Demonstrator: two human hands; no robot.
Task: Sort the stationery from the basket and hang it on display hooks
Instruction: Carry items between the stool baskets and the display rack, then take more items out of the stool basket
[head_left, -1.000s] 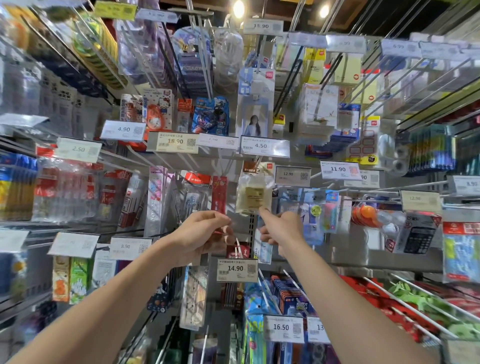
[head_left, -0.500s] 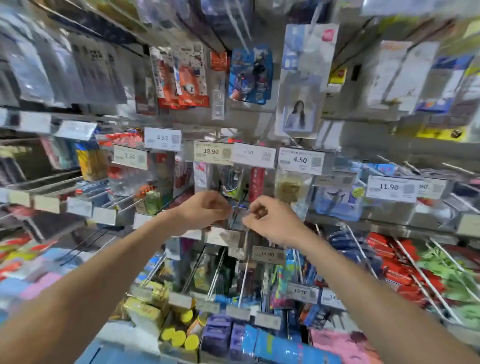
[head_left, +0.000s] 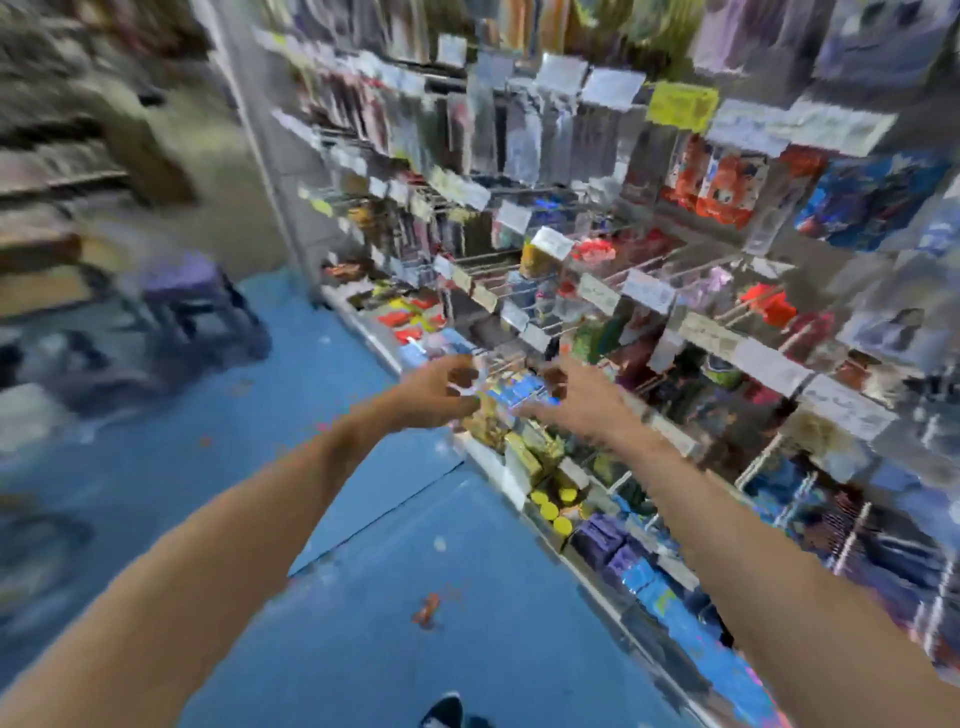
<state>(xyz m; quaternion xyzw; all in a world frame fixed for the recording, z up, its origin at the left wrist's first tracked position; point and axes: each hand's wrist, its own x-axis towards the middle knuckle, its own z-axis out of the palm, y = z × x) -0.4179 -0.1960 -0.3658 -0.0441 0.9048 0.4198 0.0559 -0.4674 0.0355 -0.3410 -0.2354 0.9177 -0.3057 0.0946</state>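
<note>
Packets of stationery (head_left: 722, 182) hang in rows on the rack's wire hooks (head_left: 613, 244). They are red, blue and clear, all smeared by blur, with pale price tags (head_left: 602, 293) at the hook ends. Both hands reach toward the lower hooks, near each other but apart. The right hand (head_left: 566, 400) has its fingers spread. The left hand (head_left: 436, 389) is half curled, and I cannot tell whether it pinches anything. The bottom shelf holds yellow-capped things (head_left: 553, 512). The blue floor (head_left: 363, 623) stretches left, with a purple shape (head_left: 182, 280) farther off.

Bright, even light; heavy motion blur throughout.
</note>
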